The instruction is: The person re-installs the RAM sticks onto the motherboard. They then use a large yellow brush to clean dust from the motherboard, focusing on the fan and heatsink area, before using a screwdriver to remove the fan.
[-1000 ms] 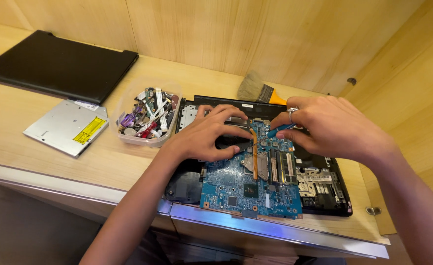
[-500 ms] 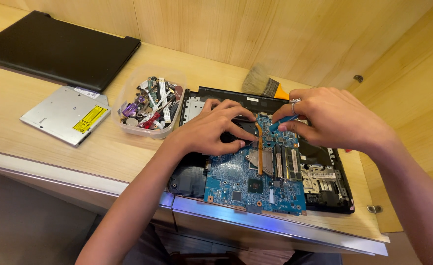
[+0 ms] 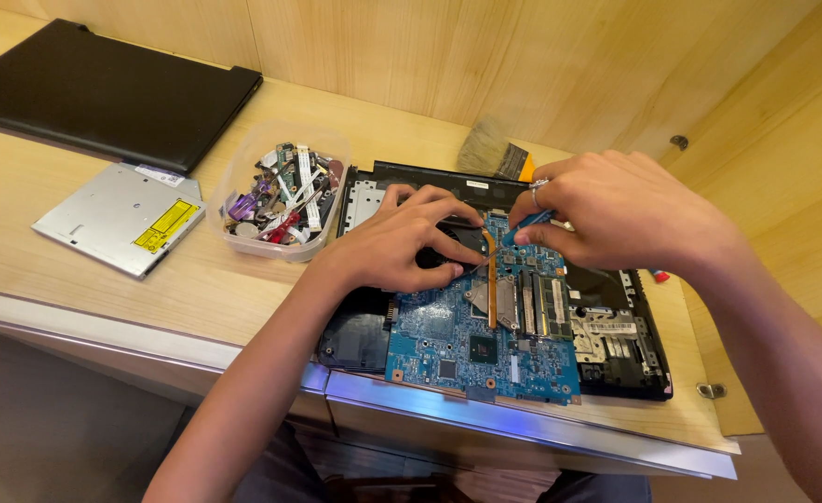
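An opened black laptop base [image 3: 616, 349] lies at the desk's front edge with a blue motherboard [image 3: 481, 349] in it. A copper heat pipe [image 3: 491, 284] runs down the board. My left hand [image 3: 392, 247] rests on the board's upper left, with its fingers and thumb curled around the black fan [image 3: 444, 244]. My right hand [image 3: 630, 214] comes in from the right and pinches a small blue-handled tool [image 3: 525, 226], whose tip touches the board's top edge next to the fan. What the tip touches is hidden.
A clear plastic tub [image 3: 276, 244] of cables and small parts stands left of the laptop. A silver optical drive [image 3: 104, 214] and a flat black panel [image 3: 104, 88] lie further left. A brush [image 3: 493, 149] lies behind the laptop by the wooden wall.
Both hands stay on the board's upper part. My left fingers have curled in around the fan, and my right hand has drawn slightly right and up with the blue tool.
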